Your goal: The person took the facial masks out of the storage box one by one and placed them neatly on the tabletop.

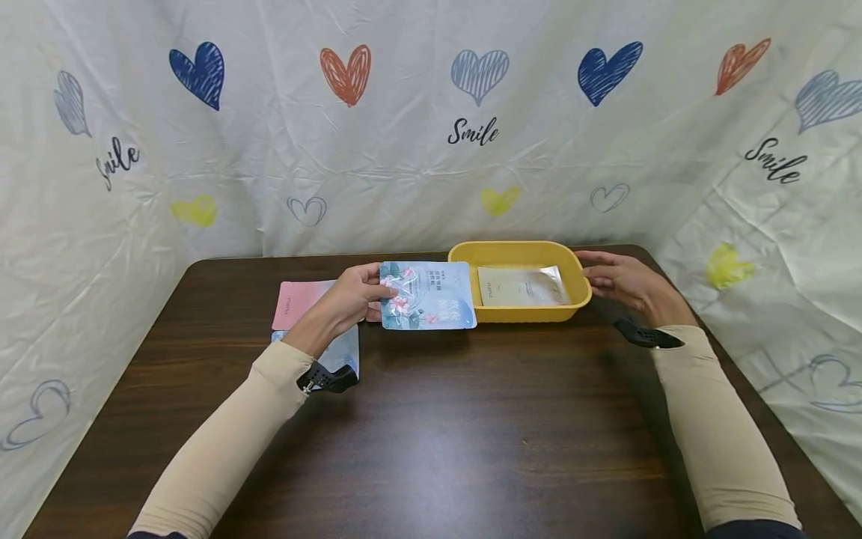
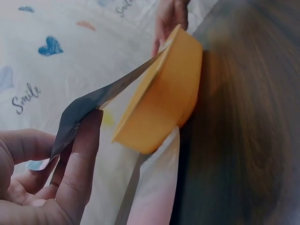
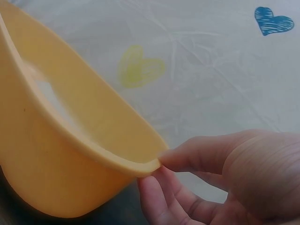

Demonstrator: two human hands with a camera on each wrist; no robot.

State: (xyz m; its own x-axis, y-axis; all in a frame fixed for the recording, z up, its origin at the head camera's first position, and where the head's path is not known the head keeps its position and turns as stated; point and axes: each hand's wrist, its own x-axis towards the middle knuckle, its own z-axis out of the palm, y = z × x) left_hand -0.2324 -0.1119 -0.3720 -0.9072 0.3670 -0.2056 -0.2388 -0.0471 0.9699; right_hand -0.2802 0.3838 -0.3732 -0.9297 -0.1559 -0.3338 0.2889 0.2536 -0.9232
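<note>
My left hand (image 1: 360, 292) pinches a light blue sheet-mask sachet (image 1: 434, 296) with pink flowers by its left edge, thumb on top. The sachet's right edge overlaps the left rim of a yellow plastic basket (image 1: 525, 314) in the head view. Inside the basket lies a pale, silvery sachet (image 1: 521, 287). At the basket's right end, my right hand (image 1: 622, 281) pinches the rim, thumb (image 3: 187, 154) at its edge and fingers below. Under my left wrist are a pink sachet (image 1: 292, 303) and another blue sachet (image 1: 346, 348), both partly hidden by the hand and arm.
A dark wooden table (image 1: 458, 427) carries everything, with the basket near its far edge. Behind and at both sides hangs a white cloth (image 1: 404, 180) printed with hearts and words. Black straps (image 1: 649, 335) circle both wrists.
</note>
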